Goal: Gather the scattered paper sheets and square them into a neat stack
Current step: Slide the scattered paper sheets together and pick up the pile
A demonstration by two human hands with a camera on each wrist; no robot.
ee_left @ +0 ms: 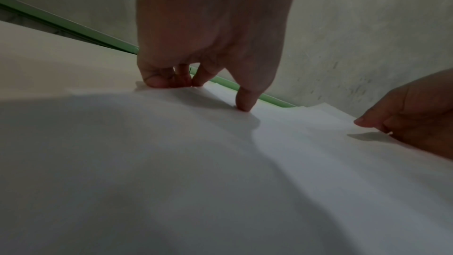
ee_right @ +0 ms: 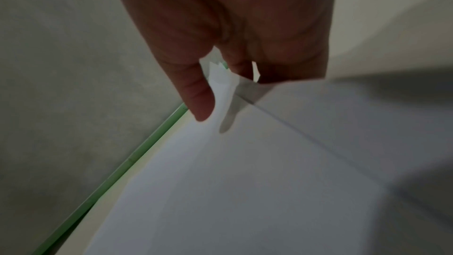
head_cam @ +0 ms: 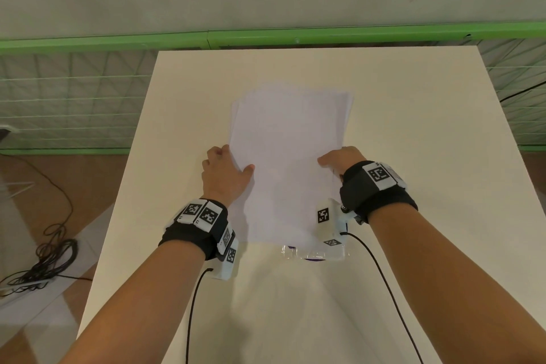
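Note:
A loose stack of white paper sheets [head_cam: 286, 156] lies lengthwise over the middle of the cream table [head_cam: 413, 156]. Its far ends are fanned and uneven. My left hand [head_cam: 233, 162] grips the stack's left edge, with the thumb [ee_left: 245, 104] on top and the other fingers [ee_left: 169, 80] curled at the edge. My right hand [head_cam: 334, 159] pinches the right edge. Its thumb [ee_right: 199, 96] lies over the sheets [ee_right: 220, 162], and the fingers [ee_right: 241, 69] sit behind them. The right hand [ee_left: 406, 115] also shows across the paper [ee_left: 220, 162] in the left wrist view.
A small clear plastic item with a purple part [head_cam: 313, 255] peeks out beneath the stack's near edge. A green-framed wire fence [head_cam: 88, 97] runs behind and beside the table. Black cables [head_cam: 50, 257] lie on the floor at the left. Wrist cables trail over the near tabletop.

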